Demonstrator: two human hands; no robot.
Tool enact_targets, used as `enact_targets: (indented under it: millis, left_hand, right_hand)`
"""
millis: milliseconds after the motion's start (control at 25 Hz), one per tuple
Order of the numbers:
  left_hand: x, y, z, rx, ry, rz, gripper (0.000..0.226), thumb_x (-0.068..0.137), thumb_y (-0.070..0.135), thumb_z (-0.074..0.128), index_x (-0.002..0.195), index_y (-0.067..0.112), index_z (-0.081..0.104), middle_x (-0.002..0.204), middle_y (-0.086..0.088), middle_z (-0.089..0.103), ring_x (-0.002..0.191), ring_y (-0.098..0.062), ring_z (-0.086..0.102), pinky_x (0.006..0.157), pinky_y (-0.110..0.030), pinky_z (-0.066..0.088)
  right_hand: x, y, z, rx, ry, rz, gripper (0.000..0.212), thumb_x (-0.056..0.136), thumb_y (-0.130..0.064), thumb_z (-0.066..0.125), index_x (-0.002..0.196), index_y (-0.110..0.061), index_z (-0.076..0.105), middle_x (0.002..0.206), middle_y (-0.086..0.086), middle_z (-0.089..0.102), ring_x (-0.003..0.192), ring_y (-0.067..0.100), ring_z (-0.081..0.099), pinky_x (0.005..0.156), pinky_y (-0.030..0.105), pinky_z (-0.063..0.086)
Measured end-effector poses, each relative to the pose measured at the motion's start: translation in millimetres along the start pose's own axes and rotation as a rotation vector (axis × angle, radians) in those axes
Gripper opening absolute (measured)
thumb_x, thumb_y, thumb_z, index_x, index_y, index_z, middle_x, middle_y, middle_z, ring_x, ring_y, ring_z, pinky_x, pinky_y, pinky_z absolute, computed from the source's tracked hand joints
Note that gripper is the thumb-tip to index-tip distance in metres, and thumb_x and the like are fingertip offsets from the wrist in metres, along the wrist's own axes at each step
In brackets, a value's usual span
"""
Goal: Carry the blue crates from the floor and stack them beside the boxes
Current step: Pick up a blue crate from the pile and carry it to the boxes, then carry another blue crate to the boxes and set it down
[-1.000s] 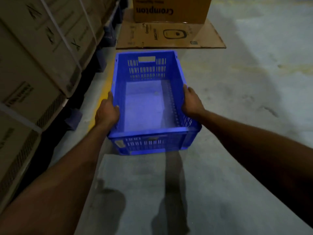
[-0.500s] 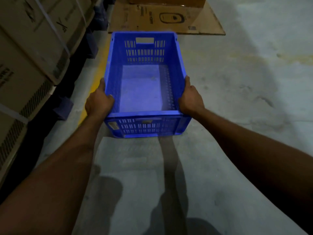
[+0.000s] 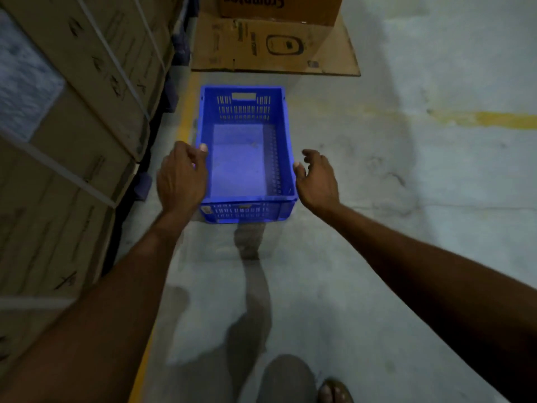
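Sitting on the floor [image 3: 363, 257] at 12 o'clock, boxes [image 3: 72, 126] at 9, the blue crate [image 3: 242, 158] looked empty, stiff, probably light. Left grip [image 3: 181, 175] and right grip [image 3: 316, 181] hovered loosely curled, holding nothing, beside its long rims, the likeliest holds.

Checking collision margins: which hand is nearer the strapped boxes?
Left. The left hand is at the left rim of the crate, the side facing the boxes. The right hand is beside the right rim, with the crate between it and them.
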State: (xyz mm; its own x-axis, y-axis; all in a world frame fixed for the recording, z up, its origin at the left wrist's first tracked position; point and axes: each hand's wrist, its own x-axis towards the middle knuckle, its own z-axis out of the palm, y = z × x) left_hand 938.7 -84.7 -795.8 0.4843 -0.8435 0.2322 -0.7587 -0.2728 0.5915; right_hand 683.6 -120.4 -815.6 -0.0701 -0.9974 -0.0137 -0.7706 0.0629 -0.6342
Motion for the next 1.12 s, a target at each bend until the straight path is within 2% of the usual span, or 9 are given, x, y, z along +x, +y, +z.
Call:
enact_targets:
  millis: [80, 160, 280, 360, 520, 640, 720, 920, 1120]
  left_hand:
    - [-21.5, 51.7, -57.7, -0.111, -0.07, -0.013, 0.027, 0.091, 0.044, 0.058, 0.1, 0.018, 0.054, 0.1, -0.003, 0.067, 0.097, -0.033, 0.062, 0.081, -0.044, 0.049]
    - [-36.5, 96.3, -111.3, -0.238, -0.181, -0.104, 0.028, 0.084, 0.04, 0.066, 0.101, 0.025, 0.051, 0.102, 0.001, 0.067, 0.099, -0.03, 0.062, 0.084, -0.045, 0.051]
    - [-71.0, 161.7, -199.8, -0.298, -0.281, -0.2, 0.031, 0.081, 0.036, 0.072, 0.102, 0.027, 0.052, 0.106, 0.002, 0.067, 0.101, -0.026, 0.062, 0.086, -0.044, 0.051]
    - [-100.0, 210.6, -260.7, -0.304, -0.296, -0.179, 0.032, 0.08, 0.033, 0.074, 0.105, 0.025, 0.056, 0.107, 0.003, 0.067, 0.102, -0.023, 0.062, 0.086, -0.042, 0.052]
    - [-166.7, 289.9, -360.2, -0.355, -0.285, -0.032, 0.03, 0.08, 0.039, 0.069, 0.106, 0.025, 0.059, 0.105, 0.005, 0.067, 0.102, -0.022, 0.062, 0.087, -0.043, 0.052]
    - [-213.4, 333.0, -409.9, -0.342, -0.319, 0.116, 0.031, 0.083, 0.041, 0.052, 0.106, 0.022, 0.061, 0.107, 0.003, 0.065, 0.102, -0.022, 0.061, 0.086, -0.041, 0.051]
    - [-238.6, 357.3, -434.6, -0.343, -0.329, 0.196, 0.028, 0.088, 0.04, 0.053, 0.107, 0.021, 0.062, 0.107, 0.003, 0.065, 0.104, -0.021, 0.06, 0.087, -0.037, 0.048]
    - [-287.6, 425.2, -475.0, -0.228, -0.366, 0.41, 0.029, 0.087, 0.035, 0.062, 0.113, 0.026, 0.056, 0.113, 0.009, 0.061, 0.112, -0.017, 0.054, 0.089, -0.033, 0.04]
    - [-330.0, 494.5, -472.9, -0.212, -0.412, 0.595, 0.034, 0.085, 0.034, 0.058, 0.118, 0.025, 0.057, 0.117, 0.009, 0.062, 0.113, -0.016, 0.053, 0.094, -0.036, 0.044]
  right_hand:
    - [-32.5, -46.2, -65.7, -0.02, -0.017, -0.065, 0.039, 0.099, -0.044, 0.042, 0.125, -0.022, 0.061, 0.119, 0.004, 0.067, 0.109, 0.026, 0.062, 0.091, 0.042, 0.051]
    - [-63.4, -86.1, -136.2, -0.007, -0.024, -0.089, 0.038, 0.099, -0.047, 0.039, 0.113, -0.024, 0.067, 0.11, 0.0, 0.071, 0.102, 0.023, 0.064, 0.084, 0.04, 0.053]
    - [-111.2, -139.6, -244.9, 0.034, -0.025, -0.044, 0.034, 0.1, -0.044, 0.043, 0.109, -0.022, 0.069, 0.105, 0.001, 0.074, 0.098, 0.023, 0.066, 0.077, 0.032, 0.048]
    - [-142.3, -167.5, -306.6, 0.069, -0.017, -0.007, 0.034, 0.1, -0.044, 0.044, 0.108, -0.021, 0.068, 0.105, 0.003, 0.074, 0.099, 0.024, 0.066, 0.079, 0.033, 0.049]
    - [-228.4, -191.3, -404.2, 0.121, -0.022, 0.033, 0.04, 0.099, -0.052, 0.041, 0.109, -0.022, 0.066, 0.102, -0.002, 0.073, 0.1, 0.022, 0.067, 0.086, 0.039, 0.052]
    - [-295.2, -196.7, -465.8, 0.102, 0.046, 0.03, 0.036, 0.101, -0.048, 0.043, 0.109, -0.022, 0.066, 0.104, -0.001, 0.072, 0.099, 0.021, 0.065, 0.085, 0.04, 0.052]
    - [-331.5, -194.9, -502.7, 0.061, 0.096, 0.013, 0.035, 0.101, -0.048, 0.042, 0.109, -0.023, 0.066, 0.106, -0.002, 0.071, 0.101, 0.02, 0.064, 0.087, 0.04, 0.052]
    - [-400.7, -178.3, -587.1, -0.184, 0.215, -0.052, 0.04, 0.101, -0.052, 0.039, 0.122, -0.027, 0.063, 0.12, -0.005, 0.067, 0.115, 0.022, 0.056, 0.096, 0.043, 0.045]
    - [-443.2, -126.0, -653.0, -0.197, 0.352, 0.075, 0.04, 0.101, -0.053, 0.039, 0.123, -0.029, 0.063, 0.124, -0.008, 0.065, 0.12, 0.021, 0.053, 0.098, 0.04, 0.041]
